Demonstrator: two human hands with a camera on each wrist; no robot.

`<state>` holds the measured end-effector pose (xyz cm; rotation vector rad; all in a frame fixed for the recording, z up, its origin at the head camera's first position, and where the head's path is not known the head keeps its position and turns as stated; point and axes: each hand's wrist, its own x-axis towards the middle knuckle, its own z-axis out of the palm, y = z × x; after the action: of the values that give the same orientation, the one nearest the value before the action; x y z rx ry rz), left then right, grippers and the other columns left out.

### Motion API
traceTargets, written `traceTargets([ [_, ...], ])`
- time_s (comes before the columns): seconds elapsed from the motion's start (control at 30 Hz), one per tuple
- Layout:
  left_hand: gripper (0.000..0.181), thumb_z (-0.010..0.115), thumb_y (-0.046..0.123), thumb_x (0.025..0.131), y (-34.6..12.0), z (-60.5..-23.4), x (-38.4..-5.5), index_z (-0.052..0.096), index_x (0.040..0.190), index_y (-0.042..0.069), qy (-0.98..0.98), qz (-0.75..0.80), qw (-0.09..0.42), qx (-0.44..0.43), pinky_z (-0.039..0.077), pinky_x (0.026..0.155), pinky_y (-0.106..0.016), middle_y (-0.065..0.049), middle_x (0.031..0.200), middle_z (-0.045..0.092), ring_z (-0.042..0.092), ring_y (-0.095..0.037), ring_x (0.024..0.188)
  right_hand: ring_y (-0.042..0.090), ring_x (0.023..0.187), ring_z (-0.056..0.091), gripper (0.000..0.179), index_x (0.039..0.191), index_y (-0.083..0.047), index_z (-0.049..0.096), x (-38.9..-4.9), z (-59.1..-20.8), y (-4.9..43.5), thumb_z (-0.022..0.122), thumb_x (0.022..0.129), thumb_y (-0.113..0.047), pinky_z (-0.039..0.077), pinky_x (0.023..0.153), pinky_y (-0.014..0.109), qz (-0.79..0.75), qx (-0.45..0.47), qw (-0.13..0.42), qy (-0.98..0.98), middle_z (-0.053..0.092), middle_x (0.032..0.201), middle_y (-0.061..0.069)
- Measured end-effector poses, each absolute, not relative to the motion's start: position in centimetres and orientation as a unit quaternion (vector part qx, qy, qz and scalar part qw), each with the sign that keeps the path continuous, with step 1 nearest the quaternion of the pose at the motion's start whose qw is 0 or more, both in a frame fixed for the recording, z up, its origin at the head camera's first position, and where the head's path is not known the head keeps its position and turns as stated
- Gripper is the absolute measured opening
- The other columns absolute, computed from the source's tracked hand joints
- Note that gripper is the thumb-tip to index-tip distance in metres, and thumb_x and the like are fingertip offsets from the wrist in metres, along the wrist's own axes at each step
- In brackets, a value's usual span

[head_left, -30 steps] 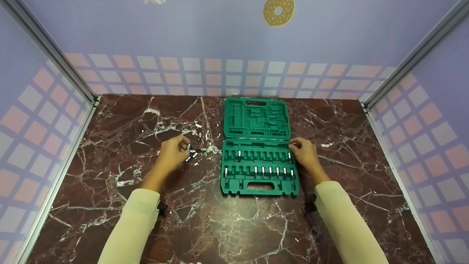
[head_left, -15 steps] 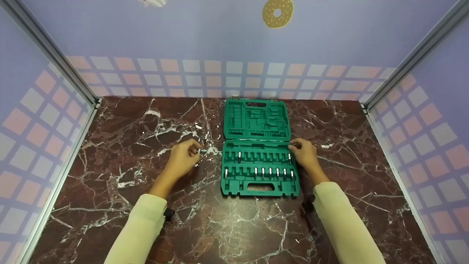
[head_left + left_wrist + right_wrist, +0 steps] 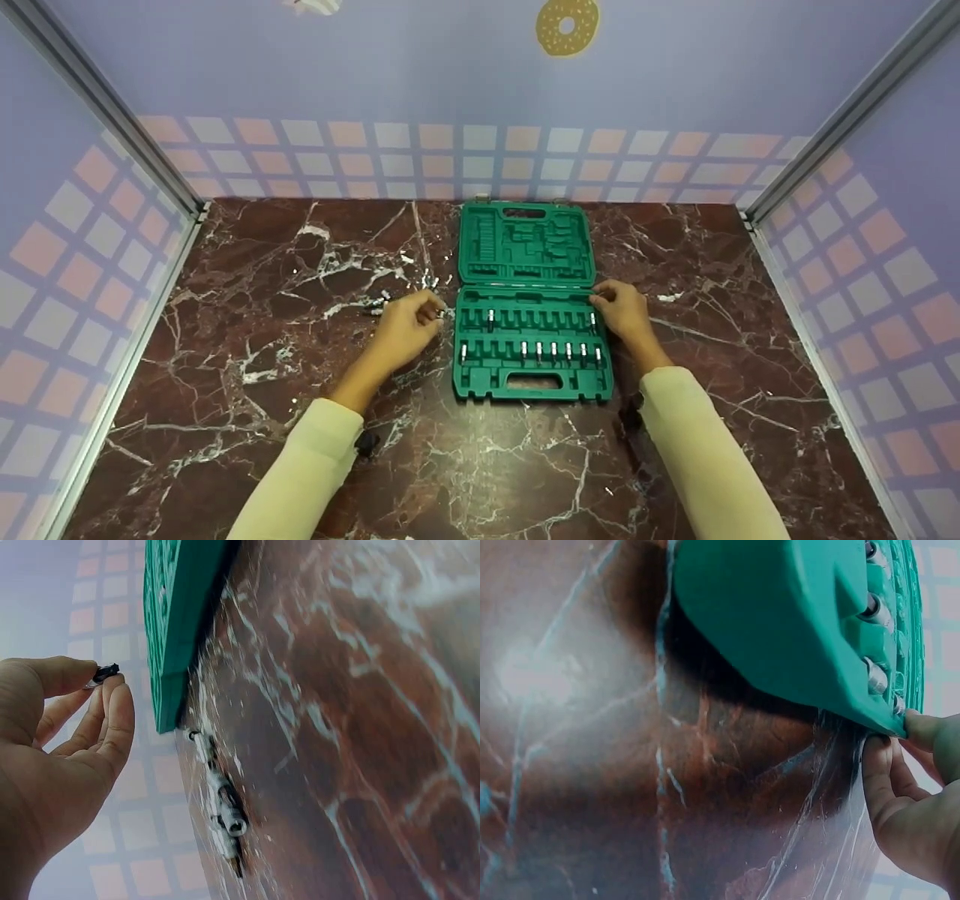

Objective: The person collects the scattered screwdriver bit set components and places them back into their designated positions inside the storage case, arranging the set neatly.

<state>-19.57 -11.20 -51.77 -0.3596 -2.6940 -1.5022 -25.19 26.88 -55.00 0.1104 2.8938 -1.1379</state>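
My left hand (image 3: 405,328) is just left of the green socket case (image 3: 484,377). Between its thumb and fingertips it pinches a small metal bit socket (image 3: 105,675) with a dark end, lifted off the table. On the far side, my right hand (image 3: 624,311) grips the case's right edge, thumb above and fingers beneath, as the right wrist view shows. Several silver bit sockets (image 3: 538,352) stand in the front row of slots, and two more occupy the row behind. Several loose metal sockets and bits (image 3: 227,814) lie on the table below the left hand.
The case lid (image 3: 525,244) lies folded open toward the back wall, with moulded recesses. Dark red marbled stone covers the table (image 3: 480,465). Patterned panels (image 3: 480,97) enclose it at the back and both sides.
My left hand has moved right from the loose pieces toward the case, carrying the bit socket. The right hand has stayed on the case edge.
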Motion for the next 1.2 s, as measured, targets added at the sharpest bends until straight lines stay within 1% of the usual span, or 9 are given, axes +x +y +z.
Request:
traceTargets([
  [0.23,0.016,0.074,-0.004,0.086,-9.5,-51.7,-19.4,0.07,0.101,0.0,-0.863,-0.484,-0.015,-0.146,0.059,0.074,-0.032,-0.009,0.088,0.071,0.066,-0.019,0.079,0.039,0.097,0.068,0.023,0.119,0.0,0.071,-25.2,-55.0,26.8,0.066,0.101,-0.015,0.055,0.086,0.054,-0.364,0.036,0.01,0.931,0.072,0.11,0.024],
  [0.57,0.017,0.076,-0.003,0.085,-6.9,-51.6,-19.0,0.069,0.1,0.0,-0.857,-0.481,-0.038,-0.18,0.059,0.073,-0.029,-0.008,0.089,0.071,0.066,-0.017,0.08,0.04,0.1,0.069,0.023,0.118,0.001,0.07,-25.1,-55.0,26.6,0.065,0.102,-0.014,0.056,0.088,0.055,-0.363,0.031,0.012,0.931,0.072,0.112,0.025],
  [0.7,0.016,0.072,-0.006,0.082,-5.9,-51.8,-19.0,0.068,0.095,0.002,-0.85,-0.489,-0.04,-0.193,0.059,0.07,-0.027,-0.008,0.086,0.071,0.064,-0.016,0.077,0.04,0.1,0.069,0.022,0.118,0.001,0.07,-25.1,-54.9,26.7,0.065,0.102,-0.013,0.055,0.088,0.055,-0.363,0.03,0.011,0.931,0.072,0.112,0.025],
  [0.83,0.016,0.066,-0.008,0.08,-4.9,-52.0,-19.1,0.067,0.093,0.0,-0.848,-0.481,-0.037,-0.217,0.058,0.068,-0.027,-0.008,0.085,0.07,0.064,-0.014,0.075,0.04,0.1,0.068,0.022,0.118,0.002,0.069,-25.1,-54.8,26.7,0.064,0.102,-0.013,0.054,0.089,0.055,-0.364,0.03,0.012,0.931,0.072,0.112,0.025],
  [0.93,0.016,0.066,-0.008,0.08,-4.2,-52.0,-19.1,0.068,0.095,-0.001,-0.851,-0.473,-0.048,-0.224,0.057,0.068,-0.026,-0.007,0.086,0.07,0.063,-0.013,0.076,0.041,0.101,0.068,0.022,0.118,0.001,0.069,-25.2,-54.8,26.8,0.064,0.102,-0.013,0.053,0.091,0.055,-0.364,0.031,0.013,0.931,0.072,0.112,0.025],
  [1.03,0.015,0.068,-0.007,0.083,-3.7,-52.1,-19.1,0.069,0.098,-0.002,-0.853,-0.468,-0.063,-0.223,0.058,0.07,-0.027,-0.008,0.088,0.071,0.063,-0.014,0.077,0.041,0.102,0.068,0.022,0.118,0.001,0.069,-25.3,-54.9,26.8,0.065,0.102,-0.013,0.054,0.091,0.055,-0.364,0.031,0.012,0.931,0.072,0.112,0.025],
  [1.2,0.011,0.072,-0.004,0.086,-3.0,-52.6,-19.1,0.071,0.097,-0.001,-0.865,-0.445,-0.058,-0.227,0.058,0.073,-0.029,-0.01,0.091,0.072,0.066,-0.019,0.081,0.041,0.099,0.068,0.021,0.116,0.001,0.07,-25.3,-55.0,26.7,0.066,0.101,-0.014,0.053,0.09,0.056,-0.364,0.031,0.006,0.931,0.073,0.109,0.025],
])
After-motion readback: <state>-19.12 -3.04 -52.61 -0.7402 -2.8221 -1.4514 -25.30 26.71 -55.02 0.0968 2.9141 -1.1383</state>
